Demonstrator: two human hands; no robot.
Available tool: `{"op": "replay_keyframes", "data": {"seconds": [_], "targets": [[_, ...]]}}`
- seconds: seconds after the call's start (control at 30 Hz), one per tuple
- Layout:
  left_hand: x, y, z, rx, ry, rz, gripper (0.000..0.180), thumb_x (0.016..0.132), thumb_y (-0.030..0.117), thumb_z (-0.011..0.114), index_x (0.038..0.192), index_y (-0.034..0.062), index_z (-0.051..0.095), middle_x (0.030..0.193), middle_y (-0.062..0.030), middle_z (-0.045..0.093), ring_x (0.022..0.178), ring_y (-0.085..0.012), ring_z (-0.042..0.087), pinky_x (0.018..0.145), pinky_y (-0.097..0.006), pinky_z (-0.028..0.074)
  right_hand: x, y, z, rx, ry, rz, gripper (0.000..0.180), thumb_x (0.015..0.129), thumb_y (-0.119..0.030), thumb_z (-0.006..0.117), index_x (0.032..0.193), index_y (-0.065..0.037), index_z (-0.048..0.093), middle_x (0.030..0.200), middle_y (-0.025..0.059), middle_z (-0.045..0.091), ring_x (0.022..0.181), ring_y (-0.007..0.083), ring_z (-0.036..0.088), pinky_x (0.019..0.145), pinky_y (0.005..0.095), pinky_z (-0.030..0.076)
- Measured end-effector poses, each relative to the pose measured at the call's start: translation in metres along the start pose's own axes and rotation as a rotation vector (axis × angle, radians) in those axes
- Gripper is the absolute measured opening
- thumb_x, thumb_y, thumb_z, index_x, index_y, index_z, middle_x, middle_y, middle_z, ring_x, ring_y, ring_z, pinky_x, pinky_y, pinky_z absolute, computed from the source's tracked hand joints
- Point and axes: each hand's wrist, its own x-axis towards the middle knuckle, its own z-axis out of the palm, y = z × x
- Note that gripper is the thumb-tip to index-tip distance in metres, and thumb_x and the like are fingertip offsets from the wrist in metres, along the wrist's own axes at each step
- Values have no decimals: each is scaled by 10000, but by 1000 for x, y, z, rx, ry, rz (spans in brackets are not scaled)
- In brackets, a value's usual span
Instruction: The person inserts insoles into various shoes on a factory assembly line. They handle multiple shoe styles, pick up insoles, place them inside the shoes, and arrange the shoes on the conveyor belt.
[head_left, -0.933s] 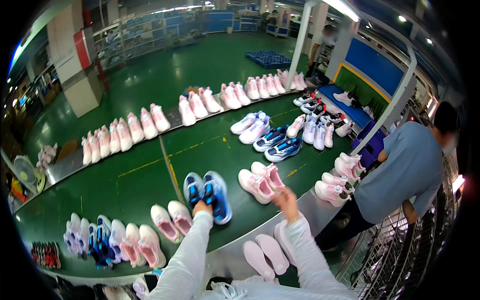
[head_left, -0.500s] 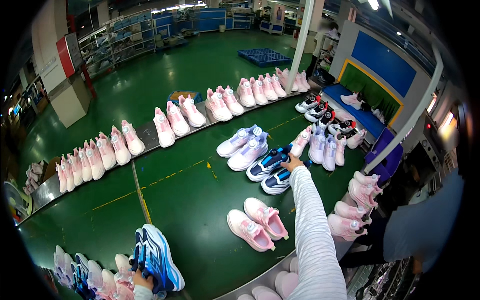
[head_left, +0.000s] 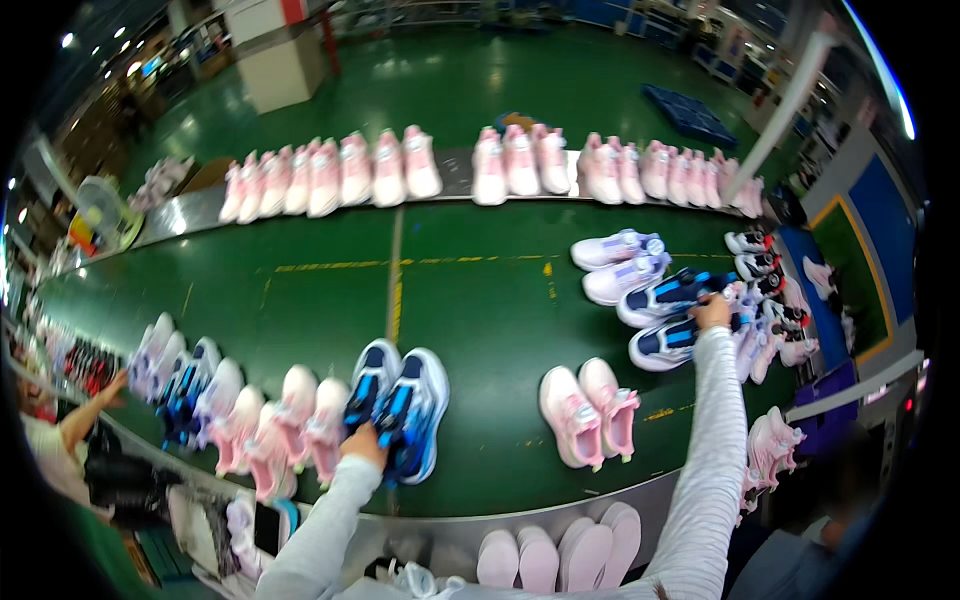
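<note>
Item: navy-and-blue pair (head_left: pixel 408 400), near edge of the bench (head_left: pixel 480 330), toes pointing away from the person. Left hand (head_left: pixel 363 445) closed over the heel ends; the two shoes stand side by side, so a single grasp can apparently take in both.

Item: navy-and-white pair (head_left: pixel 660 342), right part of the bench, toes to the left. Right hand (head_left: pixel 711 312) curled at the heels, the side nearer the arm; motion blur, firmness of grip cannot be told.

Item: pink pair (head_left: pixel 570 415), between the two arms, untouched, shoes matched and parallel, presumably to keep mates together.

Item: lilac-and-white pair (head_left: pixel 625 280), just beyond the navy-and-white pair.

Item: pink-and-white group (head_left: pixel 270 440), just left of the left hand, bunched closely, likely to save room.

Item: far row of pink-and-white shoes (head_left: pixel 355 170), on a metal ledge (head_left: pixel 455 180), toes toward the person, probably for easy viewing.
</note>
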Motion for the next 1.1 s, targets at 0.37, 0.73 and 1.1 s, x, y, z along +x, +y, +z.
{"op": "replay_keyframes", "data": {"seconds": [0.37, 0.73, 1.1], "targets": [[0, 1, -11, 19, -63, 7, 412, 728, 311, 571, 1005, 25, 462, 836, -144, 599, 778, -299, 585, 670, -382, 472, -255, -148, 39, 532, -60, -531, 339, 600, -19, 571, 937, -16, 535, 862, 136, 576, 804, 245, 553, 749, 316, 425], [5, 2, -23, 121, 5, 43, 295, 715, 281, 576, 897, 56, 519, 835, -128, 608, 775, -272, 598, 673, -370, 483, -383, -131, 120, 546, -409, -12, 317, 706, -116, 596, 965, 36, 495, 920, 195, 546, 862, 303, 547, 741, 364, 462], [-9, 13, -27, 204, 19, 94, 335, 696, 274, 610, 881, 24, 485, 810, -129, 597, 755, -273, 586, 648, -359, 477, -357, -83, 49, 634, -374, -48, 243, 756, -169, 551, 935, -5, 553, 607, 70, 564, 555, 135, 548, 493, 249, 416]]}}
